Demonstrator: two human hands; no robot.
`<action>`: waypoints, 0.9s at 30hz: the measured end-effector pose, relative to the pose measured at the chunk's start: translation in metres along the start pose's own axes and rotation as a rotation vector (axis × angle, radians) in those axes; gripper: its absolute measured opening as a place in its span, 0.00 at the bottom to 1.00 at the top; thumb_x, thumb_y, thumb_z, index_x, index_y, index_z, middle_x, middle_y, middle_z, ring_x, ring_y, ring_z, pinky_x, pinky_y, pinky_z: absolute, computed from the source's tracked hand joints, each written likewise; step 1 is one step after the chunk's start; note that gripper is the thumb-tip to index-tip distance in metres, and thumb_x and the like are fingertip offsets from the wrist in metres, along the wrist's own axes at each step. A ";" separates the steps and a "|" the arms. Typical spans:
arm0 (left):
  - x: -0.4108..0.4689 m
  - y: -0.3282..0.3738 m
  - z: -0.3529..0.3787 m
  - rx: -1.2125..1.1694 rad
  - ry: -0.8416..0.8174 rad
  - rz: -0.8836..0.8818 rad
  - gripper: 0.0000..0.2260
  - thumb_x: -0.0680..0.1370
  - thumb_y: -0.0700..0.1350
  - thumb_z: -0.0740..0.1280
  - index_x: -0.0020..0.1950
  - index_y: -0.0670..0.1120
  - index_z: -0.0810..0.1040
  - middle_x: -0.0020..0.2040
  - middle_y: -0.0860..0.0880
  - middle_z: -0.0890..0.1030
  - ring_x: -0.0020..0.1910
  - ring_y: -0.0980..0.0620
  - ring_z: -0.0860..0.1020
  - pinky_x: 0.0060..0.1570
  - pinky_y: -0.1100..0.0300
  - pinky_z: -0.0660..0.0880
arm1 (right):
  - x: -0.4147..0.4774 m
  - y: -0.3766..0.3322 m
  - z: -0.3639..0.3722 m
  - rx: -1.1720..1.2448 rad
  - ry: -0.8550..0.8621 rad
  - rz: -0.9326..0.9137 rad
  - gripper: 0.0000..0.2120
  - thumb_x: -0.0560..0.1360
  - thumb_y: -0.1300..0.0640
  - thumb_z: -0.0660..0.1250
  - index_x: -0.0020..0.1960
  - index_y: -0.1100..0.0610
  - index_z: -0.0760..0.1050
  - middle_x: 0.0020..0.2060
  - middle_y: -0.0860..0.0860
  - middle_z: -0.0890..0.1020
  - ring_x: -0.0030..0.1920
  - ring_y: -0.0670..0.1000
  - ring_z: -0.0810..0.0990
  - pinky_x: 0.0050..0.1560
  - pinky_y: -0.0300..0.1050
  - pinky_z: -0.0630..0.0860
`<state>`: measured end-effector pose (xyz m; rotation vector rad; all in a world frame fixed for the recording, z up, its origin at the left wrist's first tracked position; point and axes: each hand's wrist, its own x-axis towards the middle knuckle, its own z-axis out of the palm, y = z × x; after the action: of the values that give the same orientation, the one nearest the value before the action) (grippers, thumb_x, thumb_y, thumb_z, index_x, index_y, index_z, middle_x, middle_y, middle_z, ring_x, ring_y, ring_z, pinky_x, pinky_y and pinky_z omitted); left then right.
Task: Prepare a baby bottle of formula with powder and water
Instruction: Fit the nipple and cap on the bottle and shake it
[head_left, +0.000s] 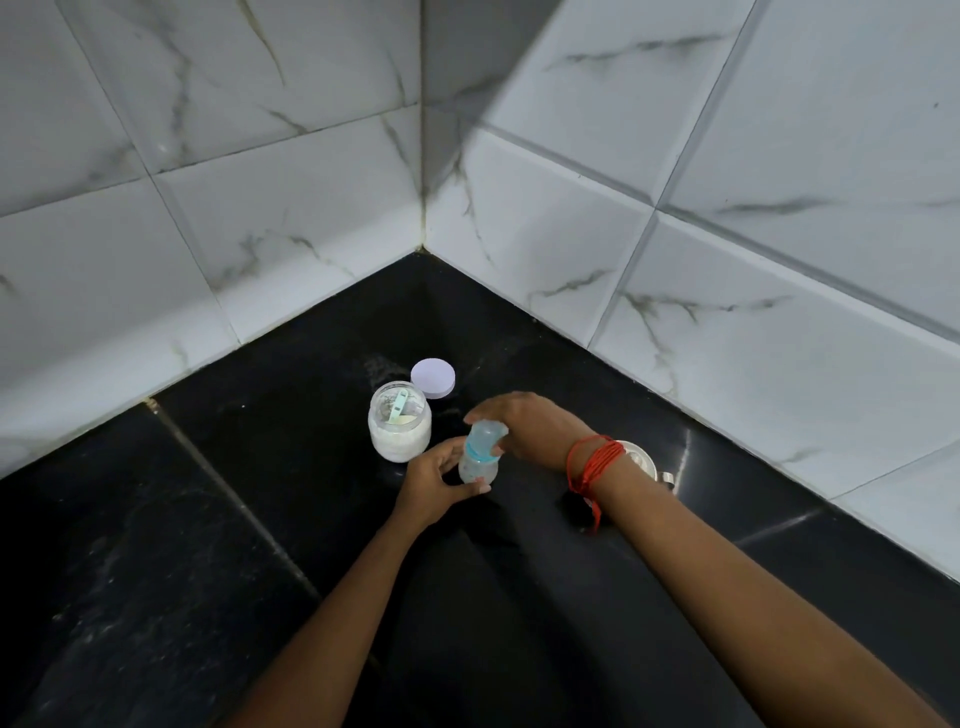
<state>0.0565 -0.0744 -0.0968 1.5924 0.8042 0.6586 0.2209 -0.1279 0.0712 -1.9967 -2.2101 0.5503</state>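
My left grip (434, 480) clamps the small clear blue-collared baby bottle (477, 469); my right grip (527, 428) pinches its translucent cap (485, 435).

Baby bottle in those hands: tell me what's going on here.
A person's left hand grips the body of the baby bottle, which is slightly tilted, while the right hand holds its clear cap at the top. Beside it stands the open powder jar with a green scoop inside; the jar's lid lies on the counter behind it. A metal vessel sits partly hidden behind the right wrist. What the bottle holds cannot be told.
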 end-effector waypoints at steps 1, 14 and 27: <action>0.001 0.000 0.000 -0.002 0.001 0.006 0.28 0.67 0.36 0.84 0.64 0.52 0.81 0.58 0.57 0.87 0.62 0.57 0.83 0.65 0.61 0.78 | 0.002 0.000 0.001 -0.013 -0.006 0.006 0.22 0.76 0.64 0.68 0.70 0.55 0.76 0.68 0.51 0.78 0.69 0.51 0.75 0.70 0.43 0.68; 0.002 -0.004 -0.001 0.005 -0.027 0.028 0.26 0.69 0.35 0.82 0.65 0.47 0.81 0.59 0.53 0.86 0.61 0.57 0.84 0.61 0.63 0.78 | 0.007 0.002 0.035 -0.077 0.068 0.161 0.27 0.74 0.62 0.70 0.71 0.48 0.72 0.66 0.51 0.79 0.64 0.54 0.79 0.64 0.51 0.76; -0.039 -0.020 0.015 0.763 0.197 0.110 0.32 0.81 0.58 0.69 0.81 0.46 0.67 0.81 0.47 0.69 0.82 0.47 0.63 0.80 0.49 0.58 | -0.012 -0.004 0.106 1.158 0.423 0.314 0.14 0.76 0.62 0.72 0.61 0.55 0.76 0.56 0.57 0.83 0.56 0.53 0.81 0.59 0.52 0.79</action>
<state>0.0416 -0.1130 -0.1183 2.2932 1.2114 0.6268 0.1850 -0.1598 -0.0236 -1.5399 -0.9125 1.0031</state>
